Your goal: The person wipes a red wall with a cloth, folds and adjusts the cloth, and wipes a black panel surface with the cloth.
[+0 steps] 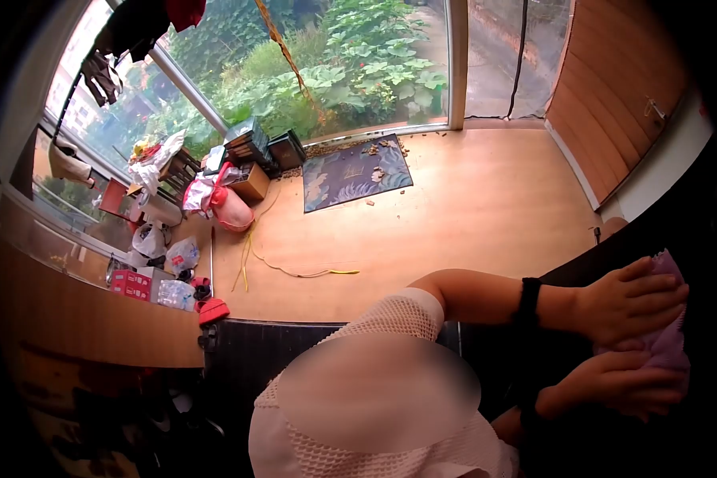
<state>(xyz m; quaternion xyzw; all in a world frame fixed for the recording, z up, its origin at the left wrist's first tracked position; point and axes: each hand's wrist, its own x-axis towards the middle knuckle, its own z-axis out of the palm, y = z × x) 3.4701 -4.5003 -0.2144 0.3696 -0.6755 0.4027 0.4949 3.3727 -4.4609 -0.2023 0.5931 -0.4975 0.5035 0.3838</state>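
Observation:
A purple cloth (pixel 668 334) with a zigzag edge lies bunched under both hands at the right, over a very dark surface. My left hand (pixel 625 307) is the upper one, its palm down and its fingers pressed together over the cloth. Just below it my right hand (pixel 621 386) grips the lower part of the same cloth, thumb towards the left hand. Dark bands circle both wrists. The fingertips' undersides and what lies under the cloth are hidden. My pale mesh sleeve (pixel 394 315) fills the bottom middle, partly blurred.
A patterned mat (pixel 358 171) with scattered brown bits lies by the glass. A yellow cord (pixel 295 273) crosses the wooden floor. Bags, boxes and a pink container (pixel 233 211) crowd the left. Red shoes (pixel 213 311) sit near the dark edge; a wooden door (pixel 613 95) stands at right.

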